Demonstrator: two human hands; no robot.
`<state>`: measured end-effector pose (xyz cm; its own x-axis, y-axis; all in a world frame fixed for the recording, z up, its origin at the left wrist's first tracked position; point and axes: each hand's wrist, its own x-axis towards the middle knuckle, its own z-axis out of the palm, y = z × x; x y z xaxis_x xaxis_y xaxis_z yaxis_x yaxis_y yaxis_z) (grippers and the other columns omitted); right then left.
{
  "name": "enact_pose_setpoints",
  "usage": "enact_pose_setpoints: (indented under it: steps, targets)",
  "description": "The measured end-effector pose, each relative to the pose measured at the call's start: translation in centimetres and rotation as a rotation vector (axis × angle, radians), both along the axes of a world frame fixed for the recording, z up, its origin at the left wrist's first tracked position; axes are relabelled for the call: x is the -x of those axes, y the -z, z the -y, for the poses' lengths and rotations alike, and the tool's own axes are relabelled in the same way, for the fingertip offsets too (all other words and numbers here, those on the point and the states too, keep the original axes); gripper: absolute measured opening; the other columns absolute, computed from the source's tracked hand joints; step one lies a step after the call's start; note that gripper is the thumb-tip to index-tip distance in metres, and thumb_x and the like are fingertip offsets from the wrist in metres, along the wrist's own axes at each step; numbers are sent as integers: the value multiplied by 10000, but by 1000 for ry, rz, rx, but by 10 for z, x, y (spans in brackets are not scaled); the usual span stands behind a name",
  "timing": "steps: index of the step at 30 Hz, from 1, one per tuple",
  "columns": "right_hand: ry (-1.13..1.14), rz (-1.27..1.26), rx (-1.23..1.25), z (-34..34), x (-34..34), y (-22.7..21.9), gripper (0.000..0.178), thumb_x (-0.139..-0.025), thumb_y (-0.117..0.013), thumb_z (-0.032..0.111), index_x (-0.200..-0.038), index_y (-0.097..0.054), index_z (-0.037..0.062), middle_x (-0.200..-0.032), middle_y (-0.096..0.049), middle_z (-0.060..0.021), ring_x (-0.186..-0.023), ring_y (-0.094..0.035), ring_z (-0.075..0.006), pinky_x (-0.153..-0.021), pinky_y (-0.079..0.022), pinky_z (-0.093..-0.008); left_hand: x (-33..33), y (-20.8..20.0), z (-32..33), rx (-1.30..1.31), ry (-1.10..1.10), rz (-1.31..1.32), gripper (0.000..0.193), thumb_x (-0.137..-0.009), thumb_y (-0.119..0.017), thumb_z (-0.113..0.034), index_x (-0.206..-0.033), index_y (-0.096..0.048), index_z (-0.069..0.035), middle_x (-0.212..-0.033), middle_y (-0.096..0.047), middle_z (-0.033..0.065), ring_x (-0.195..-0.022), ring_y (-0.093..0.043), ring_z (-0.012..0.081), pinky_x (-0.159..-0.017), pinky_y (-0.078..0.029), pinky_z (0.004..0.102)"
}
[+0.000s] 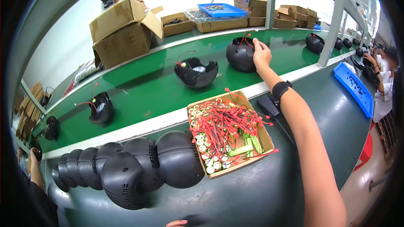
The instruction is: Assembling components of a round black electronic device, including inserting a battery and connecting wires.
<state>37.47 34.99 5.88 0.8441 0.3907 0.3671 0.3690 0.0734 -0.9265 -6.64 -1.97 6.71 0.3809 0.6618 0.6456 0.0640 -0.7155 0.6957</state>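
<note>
My right hand (261,54) reaches over the green conveyor belt (155,109), its fingers closed on the right rim of a black round shell (239,58) with red wires sticking up. Only the fingertips of my left hand (176,223) show at the lower edge, over the dark bench; the rest is cut off. Closer to me than the belt stands a cardboard box (235,166) of green battery packs (241,150) with tangled red and black leads (219,120). Left of that box, several black domed shells (179,159) are lined up on the bench, one lying in front of the row.
More black half shells (196,73) ride the belt on both sides. Cardboard boxes (122,38) and a blue tray (222,9) stand behind it. Another blue tray (354,89) lies right, near a co-worker (385,71). Another person's hand (33,162) is far left. A metal post (332,25) rises right.
</note>
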Motion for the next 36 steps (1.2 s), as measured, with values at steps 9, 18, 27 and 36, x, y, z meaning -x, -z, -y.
enact_pose_setpoints:
  steps: [9,18,27,36]
  targets:
    - [-131,1054,-207,49,26,-65,392,-793,-659,237,-1133,-592,54,-1062,-600,-121,-996,-585,-296,-870,-447,-405,-1,3,-4,-22,17,86,552,-935,-427,-497,-855,-650,1,-981,-511,178,-880,-570,327,-832,-482,511]
    - [-757,1259,696,77,118,-87,398,-703,-784,288,-990,-695,28,-890,-687,-179,-885,-651,-345,-778,-511,-422,4,-3,-5,105,47,3,483,-903,-489,-424,-873,-642,33,-1010,-531,203,-895,-564,326,-852,-473,432]
    - [-1014,670,112,236,131,-127,249,-755,-768,179,-837,-666,-33,-720,-658,-63,-699,-556,-64,-655,-454,-281,-2,9,-28,-7,-178,236,453,-875,-520,-326,-1120,-582,49,-1267,-484,264,-1185,-495,360,-1001,-403,453]
    - [-1410,-524,203,415,258,-43,312,-850,-726,97,-1112,-621,-39,-1020,-676,-62,-899,-604,-89,-812,-501,-268,-6,-1,-24,352,15,468,641,-888,-560,-340,-1384,-395,31,-1439,-379,169,-1292,-432,263,-1079,-319,398]
